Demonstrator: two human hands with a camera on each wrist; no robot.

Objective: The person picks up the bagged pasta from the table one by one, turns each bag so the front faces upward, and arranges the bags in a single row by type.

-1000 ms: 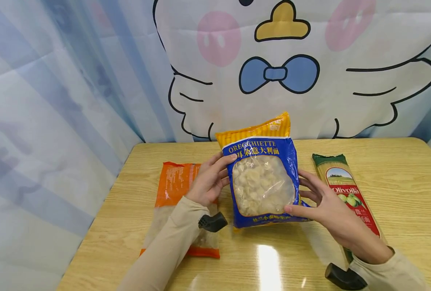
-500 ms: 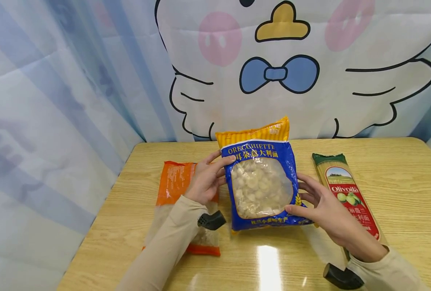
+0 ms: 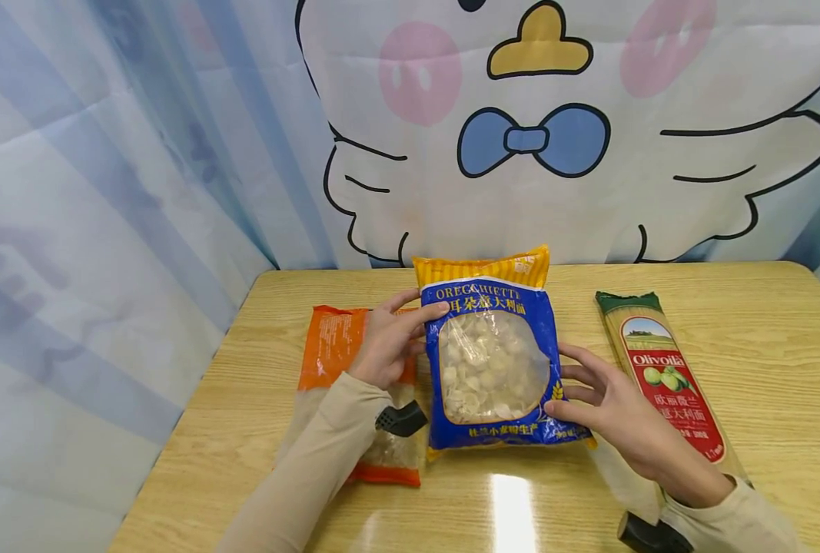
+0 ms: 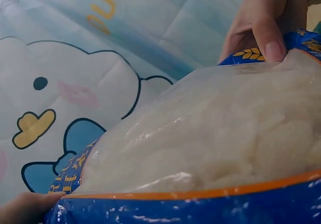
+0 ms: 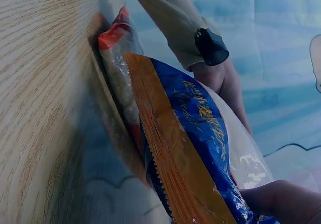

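Observation:
Both hands hold a blue and yellow bag of orecchiette pasta (image 3: 492, 369), its clear window facing up and the shells showing inside. My left hand (image 3: 390, 342) grips the bag's upper left side, thumb on the front, other fingers partly hidden behind. At the lower right side, my right hand (image 3: 617, 407) pinches the edge with its thumb in front. The left wrist view shows the window bulging close up, with the right thumb (image 4: 271, 38) on the far corner. In the right wrist view, the bag's serrated yellow end (image 5: 160, 143) is tilted above the table.
An orange and clear food bag (image 3: 330, 349) lies on the wooden table (image 3: 216, 415), partly under the left arm. A red-labelled spaghetti pack (image 3: 665, 369) lies right of the right hand. A printed curtain (image 3: 534, 207) hangs behind the table's far edge.
The orecchiette bag has come down a little toward the table and straightened slightly, its top edge now lower. Both hands have kept their grip and moved with it.

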